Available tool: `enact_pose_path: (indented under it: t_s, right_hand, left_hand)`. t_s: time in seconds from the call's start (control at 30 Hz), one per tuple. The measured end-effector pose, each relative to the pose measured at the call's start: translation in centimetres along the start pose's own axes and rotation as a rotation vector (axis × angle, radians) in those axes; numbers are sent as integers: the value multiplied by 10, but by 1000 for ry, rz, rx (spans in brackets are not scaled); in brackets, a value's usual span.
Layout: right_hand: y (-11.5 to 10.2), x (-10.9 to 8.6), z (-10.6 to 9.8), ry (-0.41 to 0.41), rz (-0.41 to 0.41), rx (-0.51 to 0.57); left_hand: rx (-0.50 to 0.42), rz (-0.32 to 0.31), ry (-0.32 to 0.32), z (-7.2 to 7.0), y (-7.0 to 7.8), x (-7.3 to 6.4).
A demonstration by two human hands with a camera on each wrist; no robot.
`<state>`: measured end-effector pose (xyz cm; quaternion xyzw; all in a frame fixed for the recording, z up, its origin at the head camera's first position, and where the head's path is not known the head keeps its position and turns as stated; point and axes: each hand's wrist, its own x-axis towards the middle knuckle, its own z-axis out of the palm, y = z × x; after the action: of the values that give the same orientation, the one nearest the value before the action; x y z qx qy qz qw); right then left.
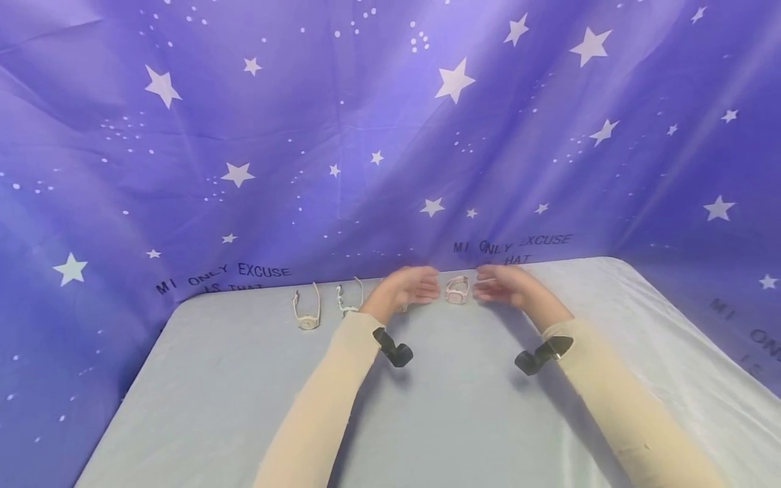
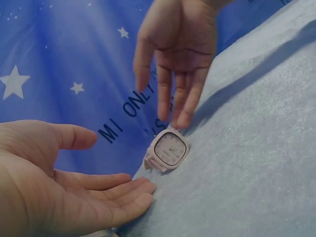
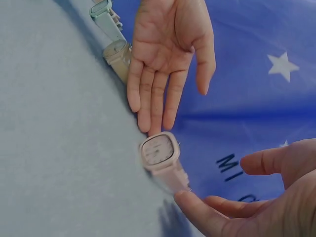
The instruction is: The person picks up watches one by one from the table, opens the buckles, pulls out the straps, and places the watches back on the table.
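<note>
A pale pink wristwatch [image 1: 455,296] with a rounded-square face stands near the table's back edge, between the two hands. To its left is the left hand [image 1: 411,286], fingers extended and palm facing the watch. From the other side the right hand [image 1: 503,285] faces it the same way. In the left wrist view, the right hand's fingertips come very near the watch; contact cannot be told. Neither hand grips anything. Behind the left hand, a beige watch [image 3: 117,49] and a mint-green watch [image 3: 104,12] show in the right wrist view.
A light watch [image 1: 308,324] lies at the left end of the row, strap upright. Pale cloth covers the table [image 1: 464,407]. A purple curtain [image 1: 342,135] with white stars hangs right behind its back edge. Dark wrist cameras [image 1: 396,349] sit on both sleeves.
</note>
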<state>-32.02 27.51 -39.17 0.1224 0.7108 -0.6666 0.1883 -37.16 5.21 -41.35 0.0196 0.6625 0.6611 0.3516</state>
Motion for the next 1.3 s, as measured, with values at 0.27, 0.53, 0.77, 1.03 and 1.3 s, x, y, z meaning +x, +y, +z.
enact_pose_path:
  t_s: [0.27,0.53,0.77,1.03,1.3]
  right_hand:
    - [24,9,-6,-101,95,187]
    - [22,16,-11,-140,115,263]
    - [15,17,-9,-132,139,251]
    - [11,17,-8,-152,172,250]
    - [14,19,-10,-171,170,264]
  left_hand:
    - [-47,-41,-38,0,-8,7]
    - [-103,-49,-44,-1,-1,10]
    - [-161,-88,-45,-1,2,15]
    - [-212,-84,-22,3,-1,19]
    - [-131,-58,20,11,-4,20]
